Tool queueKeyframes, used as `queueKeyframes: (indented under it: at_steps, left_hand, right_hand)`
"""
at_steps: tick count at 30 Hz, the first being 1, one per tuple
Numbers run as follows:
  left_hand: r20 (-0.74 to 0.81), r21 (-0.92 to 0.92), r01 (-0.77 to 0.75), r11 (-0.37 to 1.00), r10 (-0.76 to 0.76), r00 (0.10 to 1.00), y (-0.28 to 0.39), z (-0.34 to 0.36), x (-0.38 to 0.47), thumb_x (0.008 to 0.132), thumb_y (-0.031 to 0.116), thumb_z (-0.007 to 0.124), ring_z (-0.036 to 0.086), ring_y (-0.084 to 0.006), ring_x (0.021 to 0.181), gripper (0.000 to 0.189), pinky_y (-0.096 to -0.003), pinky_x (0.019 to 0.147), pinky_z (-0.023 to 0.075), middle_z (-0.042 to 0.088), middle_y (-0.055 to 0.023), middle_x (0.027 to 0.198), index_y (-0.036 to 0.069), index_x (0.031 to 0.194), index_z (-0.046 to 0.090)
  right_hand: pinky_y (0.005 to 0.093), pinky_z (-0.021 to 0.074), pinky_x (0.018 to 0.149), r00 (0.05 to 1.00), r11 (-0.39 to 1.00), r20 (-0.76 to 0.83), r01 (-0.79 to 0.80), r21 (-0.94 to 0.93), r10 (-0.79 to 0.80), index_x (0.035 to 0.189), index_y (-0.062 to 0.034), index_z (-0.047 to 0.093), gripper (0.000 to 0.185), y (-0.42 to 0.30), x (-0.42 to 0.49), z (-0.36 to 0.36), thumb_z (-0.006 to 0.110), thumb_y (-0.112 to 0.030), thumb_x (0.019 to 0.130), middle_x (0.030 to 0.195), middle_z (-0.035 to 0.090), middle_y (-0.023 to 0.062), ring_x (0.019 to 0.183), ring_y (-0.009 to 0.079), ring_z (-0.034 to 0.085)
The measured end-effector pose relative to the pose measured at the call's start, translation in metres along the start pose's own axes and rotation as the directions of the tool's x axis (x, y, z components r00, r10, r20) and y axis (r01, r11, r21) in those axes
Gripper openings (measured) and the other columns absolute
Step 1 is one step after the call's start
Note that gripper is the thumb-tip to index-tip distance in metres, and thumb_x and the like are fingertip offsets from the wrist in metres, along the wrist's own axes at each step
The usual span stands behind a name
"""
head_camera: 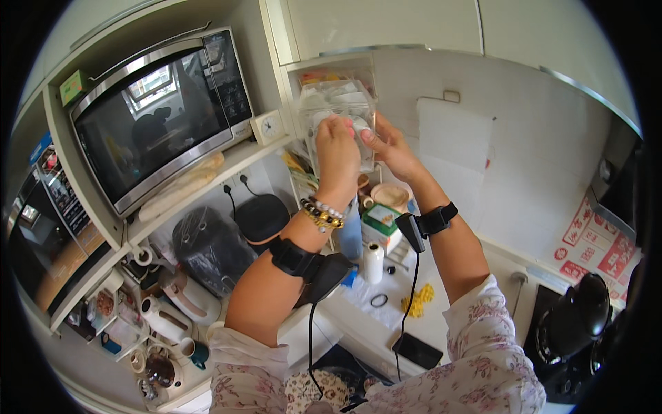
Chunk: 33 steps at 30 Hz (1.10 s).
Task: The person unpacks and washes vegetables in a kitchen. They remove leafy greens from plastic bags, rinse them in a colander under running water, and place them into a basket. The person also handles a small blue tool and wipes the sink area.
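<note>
A clear plastic storage box, with whitish things inside, is up in front of the wall shelf. My right hand grips its right side, thumb on the front and fingers behind. My left hand is at the front of the box with its fingers curled inward; what lies between the fingertips is hidden. Close to the fingertips of both hands is a small white item, partly covered. Below the hands on the counter stand a white bottle and a green-and-white box.
A microwave oven and a small white clock occupy the left shelf. Beneath are electric kettles and a teal mug. A phone, yellow item and black ring lie on the counter. At right sits a black pot.
</note>
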<state>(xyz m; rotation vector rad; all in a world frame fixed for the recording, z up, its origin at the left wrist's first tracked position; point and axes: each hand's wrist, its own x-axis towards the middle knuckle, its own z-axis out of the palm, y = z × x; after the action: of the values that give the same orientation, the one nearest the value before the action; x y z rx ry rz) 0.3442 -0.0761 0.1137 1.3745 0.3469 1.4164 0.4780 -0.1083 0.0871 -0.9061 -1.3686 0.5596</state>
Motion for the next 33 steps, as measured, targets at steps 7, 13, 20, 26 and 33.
queueKeyframes:
  at_steps: [7, 13, 20, 26, 33]
  left_hand:
    - [-0.05, 0.142, -0.101, 0.985, 0.109, 0.993, -0.045, 0.034, 0.076, 0.1, 0.023, 0.036, 0.052, -0.0195, 0.087, 0.03, -0.0325, 0.079, 0.043, 0.056, -0.0106, 0.094, -0.002, 0.098, 0.053]
    - [-0.076, 0.231, -0.172, 0.957, 0.195, 0.978, -0.068, 0.042, 0.102, 0.099, 0.022, 0.038, 0.059, -0.0322, 0.088, 0.029, -0.0409, 0.079, 0.0458, 0.059, -0.0199, 0.093, -0.004, 0.099, 0.051]
    - [-0.078, 0.297, -0.254, 0.92, 0.289, 0.954, -0.098, 0.04, 0.135, 0.098, 0.018, 0.039, 0.057, -0.0341, 0.084, 0.025, -0.0423, 0.079, 0.0437, 0.057, -0.0214, 0.09, -0.004, 0.095, 0.05]
    - [-0.004, 0.21, -0.266, 0.941, 0.273, 0.962, -0.132, 0.041, 0.176, 0.1, 0.019, 0.037, 0.051, -0.0178, 0.089, 0.023, -0.0311, 0.082, 0.0423, 0.052, -0.0094, 0.095, -0.001, 0.102, 0.048]
    - [-0.148, 0.482, -0.206, 0.852, 0.31, 0.939, -0.147, 0.009, 0.241, 0.095, 0.019, 0.044, 0.055, -0.039, 0.077, 0.027, -0.0475, 0.071, 0.0402, 0.056, -0.0245, 0.079, -0.004, 0.084, 0.052]
  right_hand:
    - [0.0402, 0.0413, 0.096, 1.0, 0.964, 0.029, 0.005, 0.267, -0.013, 0.146, -0.0136, 0.034, 0.065, 0.061, 0.088, -0.036, 0.062, -0.037, 0.092, 0.141, 0.045, 0.005, 0.127, 0.02, 0.041]
    - [0.0435, 0.0403, 0.097, 0.993, 0.932, 0.114, -0.036, 0.361, -0.006, 0.145, -0.0141, 0.036, 0.063, 0.1, 0.126, -0.051, 0.061, -0.038, 0.092, 0.138, 0.047, 0.0065, 0.128, 0.0202, 0.04]
    - [0.0399, 0.0379, 0.101, 0.995, 0.923, 0.1, -0.037, 0.383, -0.002, 0.147, -0.0068, 0.03, 0.067, 0.129, 0.158, -0.055, 0.057, -0.039, 0.095, 0.14, 0.046, 0.0094, 0.129, 0.0202, 0.04]
    - [0.0343, 0.0402, 0.098, 0.984, 0.992, -0.131, 0.124, 0.016, -0.121, 0.146, 0.0002, 0.026, 0.072, 0.129, 0.171, -0.043, 0.049, -0.048, 0.097, 0.133, 0.051, 0.02, 0.116, 0.0251, 0.053]
    - [0.0331, 0.047, 0.086, 0.982, 0.999, -0.186, -0.029, -0.018, 0.025, 0.142, -0.0119, 0.038, 0.055, 0.083, 0.075, -0.06, 0.043, -0.046, 0.099, 0.131, 0.05, 0.0097, 0.111, 0.0207, 0.055]
